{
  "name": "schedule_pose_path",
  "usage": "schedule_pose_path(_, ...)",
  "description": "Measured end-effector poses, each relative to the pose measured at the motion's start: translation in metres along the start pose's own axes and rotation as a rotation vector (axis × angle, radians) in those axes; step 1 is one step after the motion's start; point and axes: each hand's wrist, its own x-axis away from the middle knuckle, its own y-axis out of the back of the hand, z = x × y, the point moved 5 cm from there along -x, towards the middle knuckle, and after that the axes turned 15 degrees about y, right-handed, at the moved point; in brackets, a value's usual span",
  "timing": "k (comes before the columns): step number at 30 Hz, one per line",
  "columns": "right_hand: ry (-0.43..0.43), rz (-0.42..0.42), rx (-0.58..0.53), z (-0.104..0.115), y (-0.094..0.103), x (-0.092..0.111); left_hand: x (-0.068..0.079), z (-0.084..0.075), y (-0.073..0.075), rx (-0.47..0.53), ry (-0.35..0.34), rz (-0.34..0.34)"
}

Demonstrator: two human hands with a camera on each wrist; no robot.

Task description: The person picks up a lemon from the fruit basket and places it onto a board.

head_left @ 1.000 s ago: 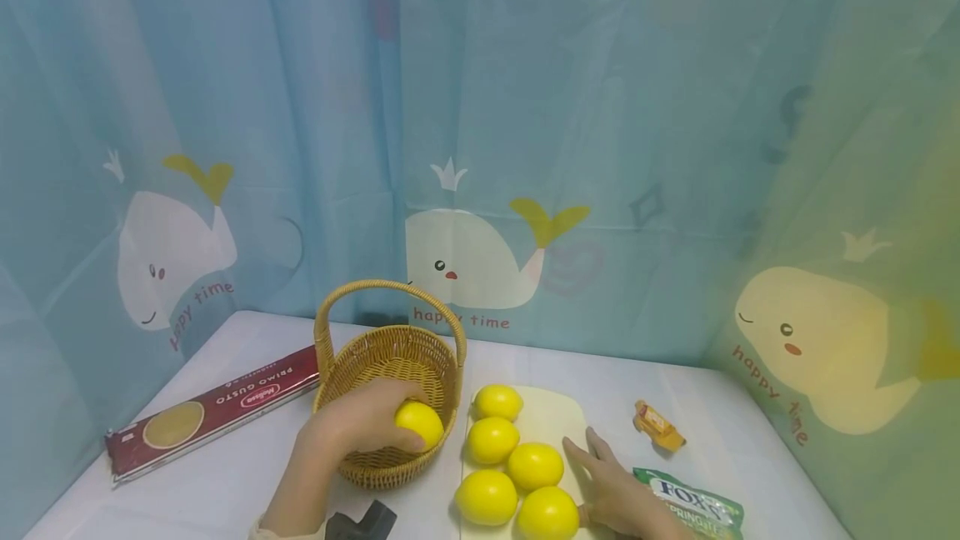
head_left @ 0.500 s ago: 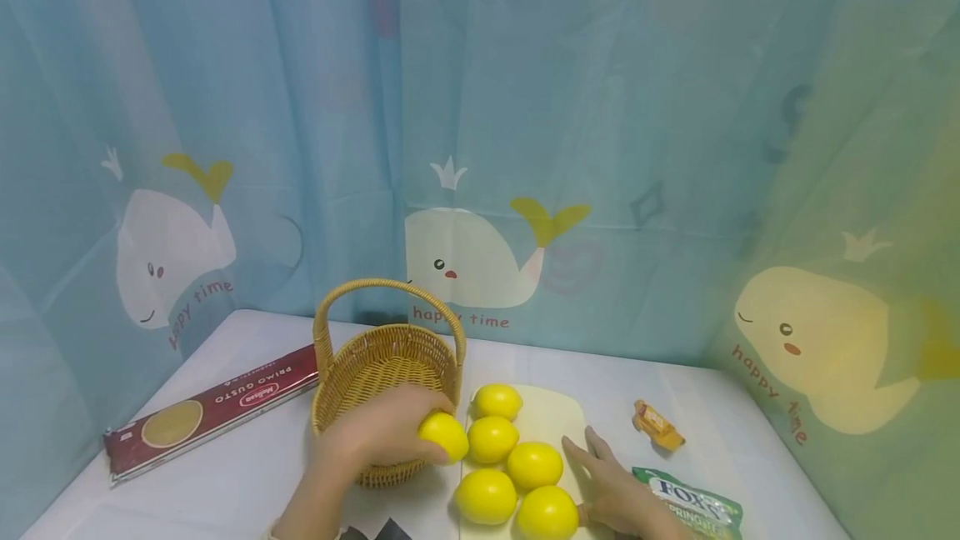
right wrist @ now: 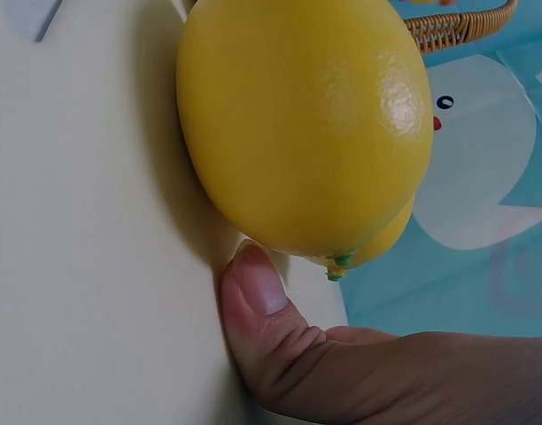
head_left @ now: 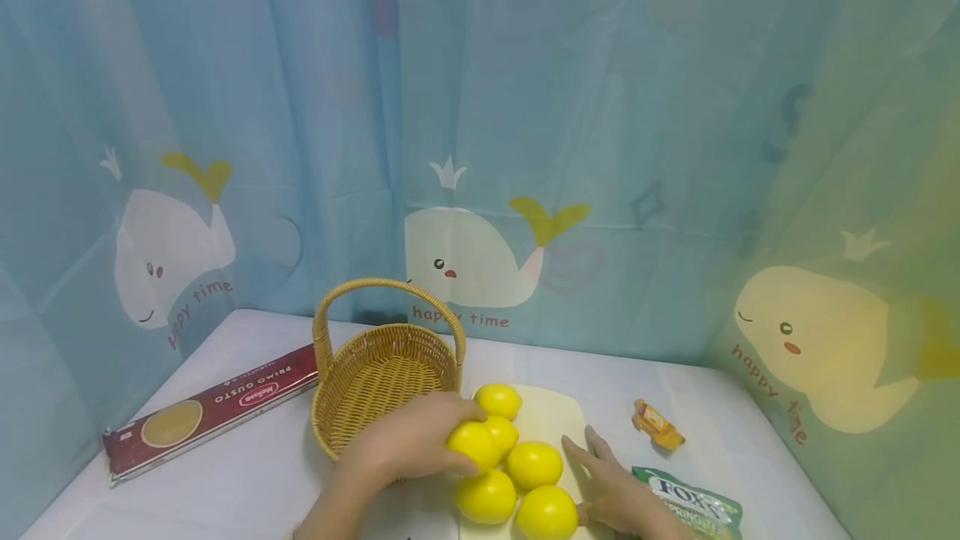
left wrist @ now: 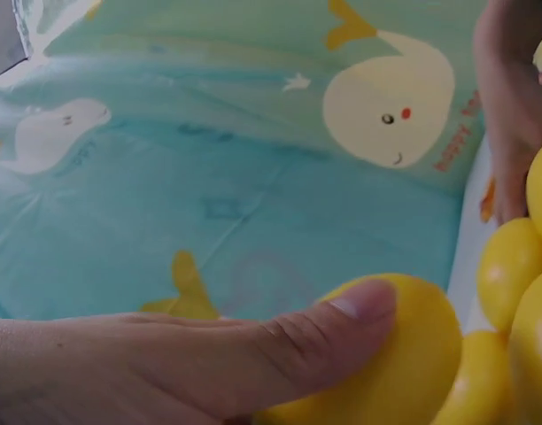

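Observation:
My left hand point(head_left: 420, 437) grips a yellow lemon point(head_left: 471, 447), its thumb across the fruit in the left wrist view. This lemon hangs at the left side of a cream cutting board point(head_left: 551, 411), partly covering another lemon point(head_left: 504, 433). Several more lemons point(head_left: 535, 464) lie grouped on the board. At the board's right side rests my right hand point(head_left: 611, 490), fingers spread and pointing forward. In the right wrist view its thumb point(right wrist: 262, 288) lies on the board close beside a lemon point(right wrist: 306, 124). Left of the board stands a wicker basket point(head_left: 352, 377) with a tall handle.
A red spaghetti packet point(head_left: 217, 411) lies left of the basket. On the right are a small orange wrapped item point(head_left: 658, 425) and a green FOX'S bag point(head_left: 693, 502). A whale-print curtain point(head_left: 637, 148) closes off the back and sides of the white table point(head_left: 247, 482).
My left hand has carried the lemon rightward, out of the basket, over its rim and across to the lemons on the board. The right hand has stayed in place.

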Motion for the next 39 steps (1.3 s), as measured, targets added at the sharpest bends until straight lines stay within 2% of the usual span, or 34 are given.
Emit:
schedule_pose_path(6,0.008,-0.004,-0.017,-0.002,0.001,0.0,-0.006,-0.008,-0.007,0.008,-0.047,-0.032)
schedule_pose_path(14,0.023,-0.003,-0.023,-0.001,0.001,0.001,-0.011,-0.016,-0.013,0.056,-0.108,-0.11)
schedule_pose_path(24,0.033,-0.004,-0.019,0.0,0.001,0.001,-0.027,-0.019,-0.028,0.127,-0.163,-0.205)
schedule_pose_path(32,0.028,-0.002,-0.025,0.001,0.001,0.002,-0.036,-0.015,-0.037,0.175,-0.161,-0.26)
schedule_pose_path(39,0.024,-0.002,-0.02,0.0,0.001,0.001,-0.044,-0.014,-0.048,0.178,-0.155,-0.287)
